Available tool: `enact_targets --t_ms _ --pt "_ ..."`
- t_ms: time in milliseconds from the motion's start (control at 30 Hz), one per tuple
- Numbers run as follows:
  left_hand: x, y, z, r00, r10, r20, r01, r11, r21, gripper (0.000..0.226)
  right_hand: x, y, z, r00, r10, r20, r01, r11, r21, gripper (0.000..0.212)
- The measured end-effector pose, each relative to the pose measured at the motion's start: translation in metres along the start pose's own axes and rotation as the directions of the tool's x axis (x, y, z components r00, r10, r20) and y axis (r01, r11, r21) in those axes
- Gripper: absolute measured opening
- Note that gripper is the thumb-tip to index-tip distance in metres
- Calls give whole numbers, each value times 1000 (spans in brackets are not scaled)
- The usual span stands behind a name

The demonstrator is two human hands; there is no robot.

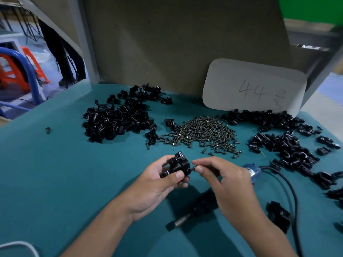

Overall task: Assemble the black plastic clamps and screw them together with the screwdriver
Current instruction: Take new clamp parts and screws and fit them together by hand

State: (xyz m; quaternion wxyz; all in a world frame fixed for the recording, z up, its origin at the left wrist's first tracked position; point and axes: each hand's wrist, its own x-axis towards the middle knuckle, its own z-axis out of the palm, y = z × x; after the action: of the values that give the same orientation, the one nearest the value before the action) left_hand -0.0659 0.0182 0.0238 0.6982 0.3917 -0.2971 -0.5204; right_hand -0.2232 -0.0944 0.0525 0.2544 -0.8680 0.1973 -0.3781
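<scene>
My left hand (pixel 159 180) clamps its grip on the clamp (pixel 176 166), held above the near desk (pixel 55 173), hole facing right so my right hand (pixel 220 175) can feed its pinched screw (pixel 193 167).

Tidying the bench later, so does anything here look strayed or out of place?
One small dark part lies alone on the green table, far left of the piles. A few screws have scattered from the screw heap.
</scene>
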Motion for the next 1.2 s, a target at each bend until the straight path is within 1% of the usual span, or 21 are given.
enact_targets --t_ms 133,300,467,600,700,733,800,900,967,1000,1067,1167,1200 --pt "-1 0 0 1000 1 23 -1 1000 1 39 0 -2 3 999 -34 26 35 999 -19 13" --pt "0 0 -2 999 -5 41 5 1000 13 37 1 -3 5 998 32 44 -32 999 -17 17" --pt "0 -2 -2 997 -45 55 42 997 65 40 -1 1 6 989 68 133 -51 991 -127 30" --pt "-1 -4 -1 995 -64 74 59 996 67 42 -2 1 6 979 35 202 23 961 -277 43" --pt "-1 -5 1 995 -61 85 55 996 70 41 -3 -3 8 976 89 197 -5 920 -392 55" --pt "-1 -5 1 995 -60 82 54 996 68 40 -3 -3 7 976 100 193 -14 916 -402 56" --pt "0 -5 1 996 -64 68 60 997 57 41 -3 -1 3 967 110 230 -22 933 -358 51" --pt "1 -6 -1 997 -57 54 56 998 30 39 -4 4 -7 936 109 335 -35 975 -221 28" --pt "1 -6 -3 997 -50 52 50 999 6 39 -4 5 -8 931 115 346 -51 981 -190 11" --pt "1 -6 -3 997 -53 53 53 999 -3 40 -4 6 -7 930 114 348 -46 979 -197 6" --pt "1 -7 -3 997 -61 56 61 998 -11 40 -4 4 -5 925 86 369 -4 976 -217 9" --pt "1 -6 -2 997 -66 48 68 997 -37 41 -5 1 -3 931 -7 365 119 951 -285 23" --pt "1 -6 -2 997 -68 46 70 996 -50 42 -5 0 -3 933 -17 360 139 938 -317 27"
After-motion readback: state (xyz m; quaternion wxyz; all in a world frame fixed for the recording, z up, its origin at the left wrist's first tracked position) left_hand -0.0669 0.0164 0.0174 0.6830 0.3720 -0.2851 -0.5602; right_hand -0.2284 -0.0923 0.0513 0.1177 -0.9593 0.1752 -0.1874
